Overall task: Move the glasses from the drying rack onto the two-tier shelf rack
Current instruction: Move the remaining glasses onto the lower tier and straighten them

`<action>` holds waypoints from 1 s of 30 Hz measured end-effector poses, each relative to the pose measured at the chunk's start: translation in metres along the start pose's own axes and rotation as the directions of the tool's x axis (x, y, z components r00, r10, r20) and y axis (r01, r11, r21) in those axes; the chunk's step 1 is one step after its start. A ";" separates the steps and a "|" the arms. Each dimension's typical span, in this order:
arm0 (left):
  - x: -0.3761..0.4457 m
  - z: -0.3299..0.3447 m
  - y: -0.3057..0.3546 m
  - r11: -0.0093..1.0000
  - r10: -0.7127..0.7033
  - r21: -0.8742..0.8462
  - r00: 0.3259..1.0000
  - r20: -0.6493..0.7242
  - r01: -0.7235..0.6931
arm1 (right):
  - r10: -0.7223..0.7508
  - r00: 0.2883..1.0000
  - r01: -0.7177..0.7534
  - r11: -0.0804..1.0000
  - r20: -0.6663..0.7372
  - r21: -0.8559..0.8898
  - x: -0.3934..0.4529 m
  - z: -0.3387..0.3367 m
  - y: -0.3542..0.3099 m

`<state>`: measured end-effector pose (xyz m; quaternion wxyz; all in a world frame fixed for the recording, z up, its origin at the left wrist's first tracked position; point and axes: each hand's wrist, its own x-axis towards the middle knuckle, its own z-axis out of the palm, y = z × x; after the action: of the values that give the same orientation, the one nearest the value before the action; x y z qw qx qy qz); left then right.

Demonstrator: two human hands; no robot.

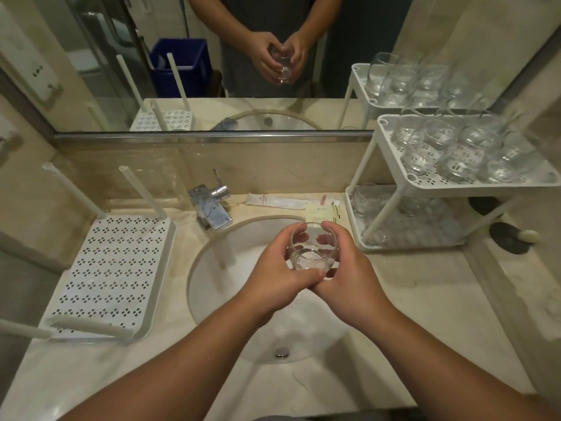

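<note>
A clear round glass (312, 253) is held upright over the sink, between both hands. My left hand (273, 275) curls round its left side and my right hand (349, 275) curls round its right side. The white drying rack (106, 268) lies on the counter to the left with no glasses on it. The white two-tier shelf rack (385, 129) stands at the right; several glasses (455, 153) fill its top tier and a few more glasses (364, 199) sit on the lower tier.
A round sink (212, 287) with a chrome tap (212, 208) lies under my hands. Sachets and a wrapped item (291, 202) lie behind the sink. A mirror (121, 71) spans the back wall. Two dark round objects (510, 238) sit right of the shelf rack.
</note>
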<state>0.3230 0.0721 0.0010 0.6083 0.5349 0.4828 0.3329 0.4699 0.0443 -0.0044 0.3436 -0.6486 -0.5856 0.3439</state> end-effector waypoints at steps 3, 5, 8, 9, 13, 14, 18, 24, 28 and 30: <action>0.005 0.015 -0.002 0.999 -0.030 0.027 0.997 0.067 0.028 | 0.013 0.999 -0.014 1.000 -0.048 -0.003 -0.003 -0.010 0.014; 0.009 0.027 -0.003 0.998 -0.043 0.045 0.993 0.112 0.039 | 0.032 0.997 -0.031 1.000 -0.071 0.002 -0.007 -0.019 0.025; 0.017 0.051 -0.005 0.995 -0.081 0.077 0.982 0.172 0.069 | 0.081 0.992 -0.081 0.997 -0.100 0.000 -0.013 -0.034 0.046; 0.021 0.060 -0.006 0.993 -0.098 0.084 0.977 0.188 0.083 | 0.089 0.990 -0.090 0.996 -0.109 -0.003 -0.014 -0.040 0.053; 0.038 0.099 -0.009 0.981 -0.165 0.136 0.957 0.241 0.135 | 0.130 0.984 -0.134 0.991 -0.120 -0.027 -0.018 -0.064 0.083; 0.042 0.109 -0.010 0.979 -0.178 0.146 0.953 0.245 0.145 | 0.144 0.981 -0.148 0.989 -0.128 -0.020 -0.019 -0.070 0.091; 0.058 0.150 -0.016 0.967 -0.232 0.157 0.951 0.206 0.202 | 0.175 0.968 -0.181 0.983 -0.178 -0.015 -0.017 -0.095 0.122; 0.085 0.203 -0.026 0.951 -0.236 0.219 0.970 0.062 0.217 | 0.209 0.959 -0.223 0.973 -0.194 -0.054 0.002 -0.123 0.163; 0.107 0.228 -0.024 0.953 -0.202 0.233 0.979 0.016 0.193 | 0.221 0.946 -0.248 0.964 -0.235 -0.092 0.024 -0.144 0.180; 0.119 0.239 -0.021 0.962 -0.200 0.195 0.980 0.018 0.193 | 0.220 0.941 -0.256 0.959 -0.256 -0.118 0.037 -0.154 0.189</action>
<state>0.5832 0.0990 -0.0566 0.5927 0.5467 0.5520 0.2124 0.7022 0.0598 -0.0853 0.3180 -0.7756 -0.4809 0.2569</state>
